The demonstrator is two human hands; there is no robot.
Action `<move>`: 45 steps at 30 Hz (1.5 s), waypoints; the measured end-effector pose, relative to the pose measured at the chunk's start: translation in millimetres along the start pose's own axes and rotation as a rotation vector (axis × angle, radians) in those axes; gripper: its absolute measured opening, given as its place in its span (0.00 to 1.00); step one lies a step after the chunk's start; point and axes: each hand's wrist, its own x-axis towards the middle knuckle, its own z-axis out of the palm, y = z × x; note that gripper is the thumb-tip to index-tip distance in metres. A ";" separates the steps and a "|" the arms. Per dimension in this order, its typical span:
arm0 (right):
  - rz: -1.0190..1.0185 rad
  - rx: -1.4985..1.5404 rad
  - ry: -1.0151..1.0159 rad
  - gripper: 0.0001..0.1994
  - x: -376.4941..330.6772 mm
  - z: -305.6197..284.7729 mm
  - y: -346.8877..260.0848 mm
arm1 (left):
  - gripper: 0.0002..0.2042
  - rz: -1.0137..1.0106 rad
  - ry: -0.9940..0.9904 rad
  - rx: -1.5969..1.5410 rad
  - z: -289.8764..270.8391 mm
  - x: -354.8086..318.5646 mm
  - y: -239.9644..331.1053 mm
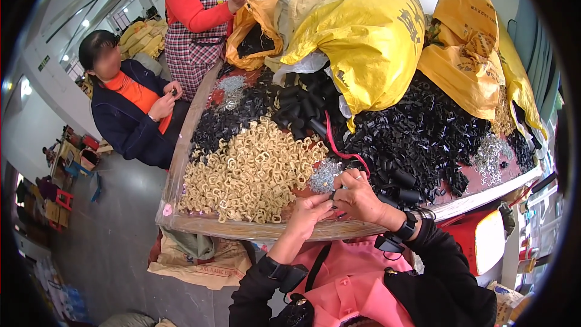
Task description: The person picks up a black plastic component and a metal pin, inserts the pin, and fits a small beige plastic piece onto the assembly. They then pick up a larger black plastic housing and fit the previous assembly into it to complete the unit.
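Note:
My left hand (310, 211) and my right hand (356, 195) meet at the table's near edge, fingers closed together on a small black plastic part (334, 194). Just beyond them lies a little heap of small silver metal pieces (325, 174). A large pile of beige plastic parts (251, 172) spreads to the left of my hands. Black plastic parts (423, 139) are heaped to the right and behind. I wear black sleeves, a pink apron and a dark wrist device on each arm.
Yellow sacks (369, 30) lie across the back of the wooden-rimmed table (242, 228). One person in a dark jacket (130, 112) sits at the left side; another in a red top and checked apron (200, 18) stands behind. A red cord (339, 148) crosses the parts.

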 end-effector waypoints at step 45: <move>0.005 -0.031 -0.207 0.11 34.3 61.4 32.0 | 0.12 0.196 0.112 -0.446 -77.4 3.3 40.5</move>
